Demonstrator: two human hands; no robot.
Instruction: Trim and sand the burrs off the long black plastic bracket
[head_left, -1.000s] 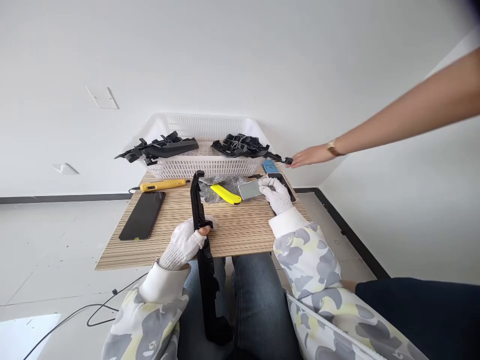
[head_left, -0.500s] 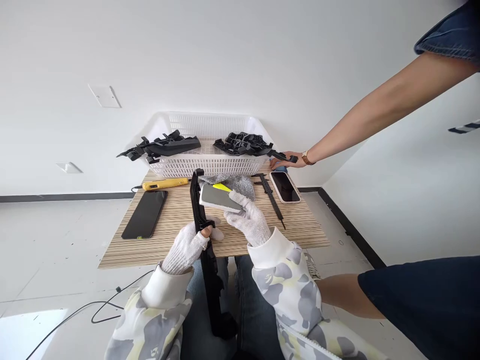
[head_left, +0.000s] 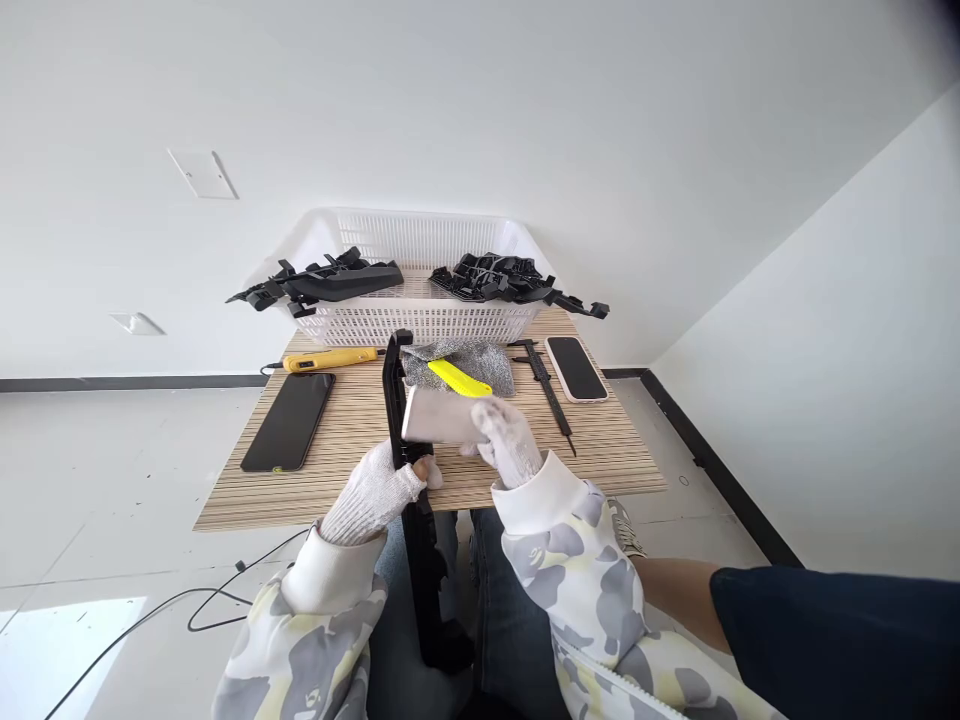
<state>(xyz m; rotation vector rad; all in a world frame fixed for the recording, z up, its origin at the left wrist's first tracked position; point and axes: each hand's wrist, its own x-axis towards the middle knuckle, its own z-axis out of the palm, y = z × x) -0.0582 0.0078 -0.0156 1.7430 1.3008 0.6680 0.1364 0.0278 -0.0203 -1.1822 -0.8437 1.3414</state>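
My gloved left hand (head_left: 375, 490) is closed round a long black plastic part (head_left: 415, 520) that stands on end between my knees, its top leaning at the table's front edge. My gloved right hand (head_left: 504, 440) grips a grey rectangular block (head_left: 439, 415) and holds it against the part's upper right side, just above my left hand. Behind the block a yellow utility knife (head_left: 459, 378) lies on a grey cloth (head_left: 480, 358).
On the striped wooden table (head_left: 330, 470) lie a dark phone (head_left: 289, 422) at left, a yellow-handled tool (head_left: 330, 360), a black caliper (head_left: 547, 390) and a white-cased phone (head_left: 575, 368). A white basket (head_left: 420, 300) with black plastic parts stands at the back. A cable (head_left: 150, 625) trails on the floor.
My right hand lifted the grey block from the table's right side and brought it to the black part. The other person's arm reaching to the basket's right has left the view.
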